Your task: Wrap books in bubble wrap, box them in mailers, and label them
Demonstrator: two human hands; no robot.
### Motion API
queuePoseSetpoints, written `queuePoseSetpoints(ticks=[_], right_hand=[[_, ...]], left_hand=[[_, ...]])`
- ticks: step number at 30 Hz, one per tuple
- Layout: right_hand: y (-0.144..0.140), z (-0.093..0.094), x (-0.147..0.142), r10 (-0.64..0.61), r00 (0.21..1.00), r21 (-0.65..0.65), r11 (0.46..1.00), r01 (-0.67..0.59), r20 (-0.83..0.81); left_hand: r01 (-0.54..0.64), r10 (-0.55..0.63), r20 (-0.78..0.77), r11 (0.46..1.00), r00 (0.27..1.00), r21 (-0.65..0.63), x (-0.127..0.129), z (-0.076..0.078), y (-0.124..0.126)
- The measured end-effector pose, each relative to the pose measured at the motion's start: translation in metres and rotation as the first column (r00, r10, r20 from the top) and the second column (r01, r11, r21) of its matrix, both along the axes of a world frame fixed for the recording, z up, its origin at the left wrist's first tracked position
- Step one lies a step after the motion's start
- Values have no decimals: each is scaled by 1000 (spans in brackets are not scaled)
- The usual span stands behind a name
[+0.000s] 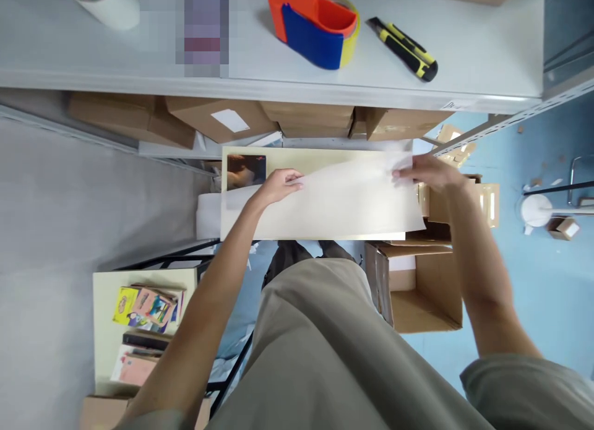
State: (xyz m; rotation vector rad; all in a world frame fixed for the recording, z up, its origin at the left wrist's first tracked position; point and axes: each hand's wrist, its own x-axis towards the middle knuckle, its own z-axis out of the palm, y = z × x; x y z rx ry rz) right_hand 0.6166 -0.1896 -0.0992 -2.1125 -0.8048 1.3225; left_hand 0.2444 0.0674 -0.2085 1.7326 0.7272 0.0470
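Hands (278, 185) on sheet (334, 201), lengthwise L-R

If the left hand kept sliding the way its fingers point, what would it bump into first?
Probably the right hand. The left hand points along the translucent sheet, which both hands touch, with nothing showing between them.

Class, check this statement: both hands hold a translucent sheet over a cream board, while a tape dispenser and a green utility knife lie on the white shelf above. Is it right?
Not quite. The utility knife is yellow and black, not green, as the head view shows. The rest stands: the left hand and right hand hold the translucent sheet over the cream board, and the tape dispenser lies on the white shelf above.
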Motion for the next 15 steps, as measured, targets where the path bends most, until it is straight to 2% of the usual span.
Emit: queuePoseSetpoints(ticks=[2,4,6,8,10,12,15], right_hand=[[-24,-42,-10,-60,995,84,994,67,-76],[-41,-77,-27,-144,987,102,983,151,-76],[-51,-103,-44,-252,967,104,961,254,-33],[-57,-121,-55,-298,952,103,951,290,68],[-60,-130,-63,-254,948,86,966,242,191],[-64,-130,-68,-190,947,73,982,176,261],[-72,-112,-75,-190,947,146,977,156,260]], left_hand=[[14,-14,-35,1000,999,25,9,-15,-4],[42,-33,-109,996,994,76,15,-30,-3],[78,-43,-234,987,971,141,14,-43,1],[132,-44,-386,970,922,204,8,-55,9],[178,-28,-488,948,872,263,-5,-65,17],[171,3,-498,937,867,305,-21,-70,21],[70,62,-416,953,907,294,-46,-65,24]])
